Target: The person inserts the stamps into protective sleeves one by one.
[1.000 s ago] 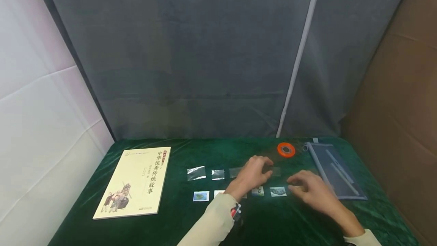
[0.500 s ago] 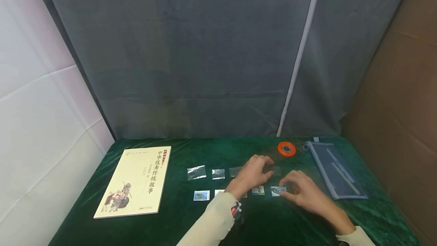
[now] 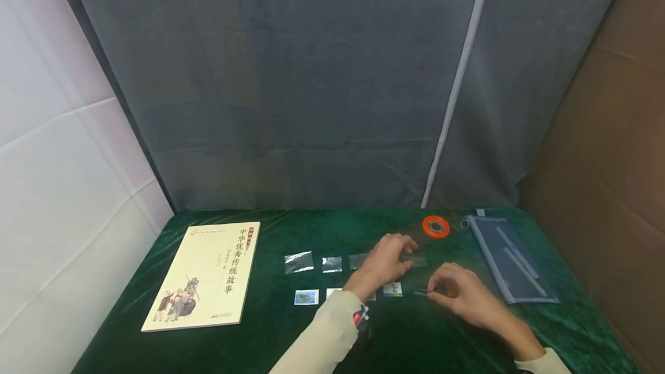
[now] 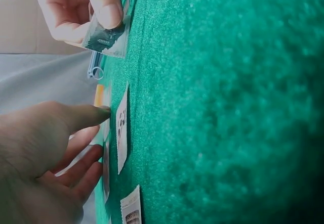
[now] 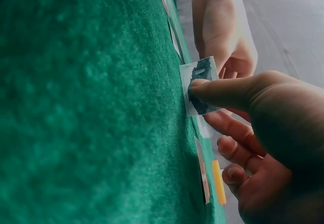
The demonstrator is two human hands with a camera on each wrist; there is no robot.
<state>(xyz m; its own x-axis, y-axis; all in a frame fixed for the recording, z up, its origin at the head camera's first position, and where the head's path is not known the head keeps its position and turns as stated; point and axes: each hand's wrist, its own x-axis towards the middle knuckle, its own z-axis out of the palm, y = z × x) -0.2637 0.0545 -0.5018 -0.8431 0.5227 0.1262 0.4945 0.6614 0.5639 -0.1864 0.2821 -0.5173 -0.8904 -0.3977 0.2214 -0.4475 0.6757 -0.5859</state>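
My right hand (image 3: 462, 293) pinches a postage stamp (image 5: 202, 72) between thumb and fingers. The stamp has a dark green picture and perforated edges; it is tilted up close over the green cloth. In the left wrist view the thumb covers part of this stamp (image 4: 104, 38). My left hand (image 3: 383, 261) lies at the row of clear plastic sleeves (image 3: 414, 260), fingers loosely bent and fingertips right at the sleeves. Below it, a stamp with dark writing (image 3: 392, 289) lies on the cloth. A stamp with a blue-green picture (image 3: 306, 297) lies further left; others are partly hidden by my left arm.
Shiny clear sleeves (image 3: 298, 262) lie left of my left hand. A cream book (image 3: 208, 276) lies at the left. Behind the hands is an orange disc (image 3: 436, 227) with a dark centre. A blue zip pouch (image 3: 514, 258) with slim tools on it lies at the right.
My right hand has moved left to the rightmost stamp, taken hold of it and tilted it up off the cloth. The left hand has stayed in place.
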